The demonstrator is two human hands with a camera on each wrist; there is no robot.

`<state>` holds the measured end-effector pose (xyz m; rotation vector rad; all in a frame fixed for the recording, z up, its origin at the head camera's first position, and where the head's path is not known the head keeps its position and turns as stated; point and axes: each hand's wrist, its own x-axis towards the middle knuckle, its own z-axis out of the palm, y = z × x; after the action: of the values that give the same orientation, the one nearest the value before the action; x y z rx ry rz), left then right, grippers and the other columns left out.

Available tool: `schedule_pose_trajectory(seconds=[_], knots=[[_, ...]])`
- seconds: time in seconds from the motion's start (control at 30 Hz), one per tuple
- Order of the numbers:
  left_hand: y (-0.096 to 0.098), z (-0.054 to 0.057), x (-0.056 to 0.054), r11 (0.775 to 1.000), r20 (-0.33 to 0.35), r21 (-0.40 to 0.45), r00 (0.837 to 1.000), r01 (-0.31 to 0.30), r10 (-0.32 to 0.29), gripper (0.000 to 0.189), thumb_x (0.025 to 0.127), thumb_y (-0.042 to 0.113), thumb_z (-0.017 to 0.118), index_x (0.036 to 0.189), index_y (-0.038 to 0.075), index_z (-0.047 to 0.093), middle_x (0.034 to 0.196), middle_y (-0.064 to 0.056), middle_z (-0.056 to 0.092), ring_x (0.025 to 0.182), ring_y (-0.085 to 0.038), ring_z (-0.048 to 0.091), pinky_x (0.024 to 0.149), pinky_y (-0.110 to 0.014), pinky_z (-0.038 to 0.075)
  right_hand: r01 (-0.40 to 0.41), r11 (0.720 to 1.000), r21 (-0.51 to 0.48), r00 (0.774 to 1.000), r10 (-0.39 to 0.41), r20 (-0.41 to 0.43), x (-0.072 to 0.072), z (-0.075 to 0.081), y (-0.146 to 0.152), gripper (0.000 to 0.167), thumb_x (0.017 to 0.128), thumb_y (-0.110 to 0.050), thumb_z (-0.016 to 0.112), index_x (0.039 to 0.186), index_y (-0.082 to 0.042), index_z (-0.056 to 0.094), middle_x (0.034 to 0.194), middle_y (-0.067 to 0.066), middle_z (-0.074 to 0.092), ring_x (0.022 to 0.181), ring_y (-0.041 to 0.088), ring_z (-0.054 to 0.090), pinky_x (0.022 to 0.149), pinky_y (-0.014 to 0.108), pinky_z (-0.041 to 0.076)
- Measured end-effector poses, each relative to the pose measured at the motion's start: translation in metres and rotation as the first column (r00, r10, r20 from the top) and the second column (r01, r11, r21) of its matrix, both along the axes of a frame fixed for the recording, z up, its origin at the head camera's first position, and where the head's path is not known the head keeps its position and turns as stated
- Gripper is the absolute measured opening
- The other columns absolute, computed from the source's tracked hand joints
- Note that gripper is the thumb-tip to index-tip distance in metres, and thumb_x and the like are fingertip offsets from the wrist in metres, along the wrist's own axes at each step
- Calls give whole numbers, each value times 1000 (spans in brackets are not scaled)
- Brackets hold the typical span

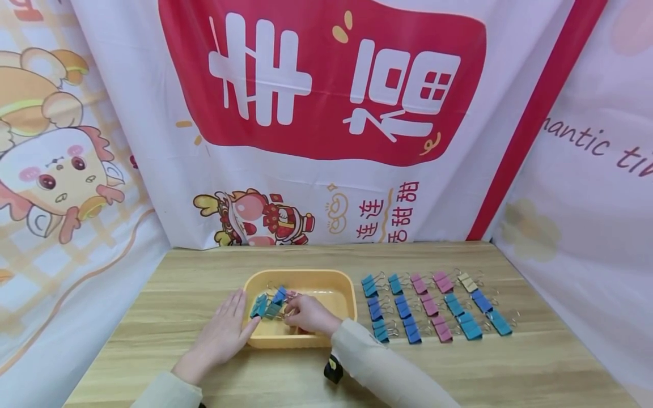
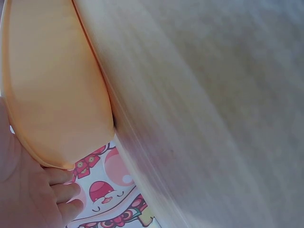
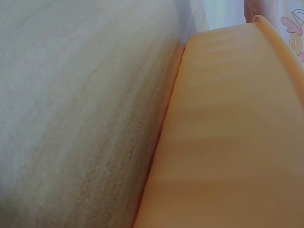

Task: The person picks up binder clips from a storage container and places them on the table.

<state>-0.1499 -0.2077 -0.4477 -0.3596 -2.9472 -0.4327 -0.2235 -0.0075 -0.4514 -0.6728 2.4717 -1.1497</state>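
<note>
A yellow-orange plastic tray (image 1: 329,342) stands on the table and holds several binder clips, teal, blue and pink, toward its left end. My left hand (image 1: 224,328) lies along the tray's left rim, fingers straight and thumb reaching over the edge. In the left wrist view, that hand (image 2: 35,194) is beside the tray's wall (image 2: 57,85). My right hand (image 1: 313,314) is inside the tray with bent fingers beside a teal binder clip (image 1: 274,310). Whether it pinches a clip is hidden. The right wrist view shows mostly the tray's outer wall (image 3: 228,128).
Right of the tray, several binder clips stand in rows on the wooden table (image 1: 408,377), among them a pink clip (image 1: 441,328) and a cream clip (image 1: 466,282). A printed cloth (image 1: 439,192) hangs behind the table. A small black object (image 1: 334,371) shows by the right sleeve.
</note>
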Motion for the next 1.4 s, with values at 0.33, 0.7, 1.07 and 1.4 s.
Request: schedule_pose_trajectory(seconds=[0.33, 0.7, 1.07, 1.4], knots=[[-1, 1, 0, 1000, 7, 4, 1000, -1, 1, 69, 98, 38, 38, 138, -14, 21, 145, -29, 17, 132, -43, 17, 106, -52, 17, -23, 999, 41, 999, 21, 45, 1, 1, -1, 9, 82, -10, 69, 90, -6, 72, 126, 6, 55, 69, 12, 57, 55, 23, 48], [-2, 0, 1, 1000, 4, -1, 1000, -4, 4, 69, 98, 39, 39, 138, -15, 22, 144, -30, 18, 132, -43, 19, 106, -53, 18, -42, 999, -8, 992, 42, 116, 2, 0, 1, 7, 81, -10, 70, 85, -4, 71, 96, 3, 66, 60, 12, 56, 54, 22, 47], [-1, 0, 0, 1000, 9, 3, 1000, -6, 6, 70, 98, 40, 37, 138, -15, 21, 144, -30, 18, 132, -43, 18, 106, -53, 18, 32, 999, -38, 992, -27, 126, 6, 3, 1, 11, 83, -5, 66, 72, -4, 67, 102, 6, 66, 54, 12, 54, 48, 22, 46], [1, 0, 0, 1000, 6, 2, 1000, -4, 4, 69, 98, 39, 37, 138, -14, 21, 145, -29, 17, 132, -43, 17, 106, -53, 17, 41, 997, -64, 989, -32, 141, 5, 2, 3, 6, 83, -9, 68, 78, -6, 69, 72, 0, 63, 51, 12, 53, 47, 24, 47]])
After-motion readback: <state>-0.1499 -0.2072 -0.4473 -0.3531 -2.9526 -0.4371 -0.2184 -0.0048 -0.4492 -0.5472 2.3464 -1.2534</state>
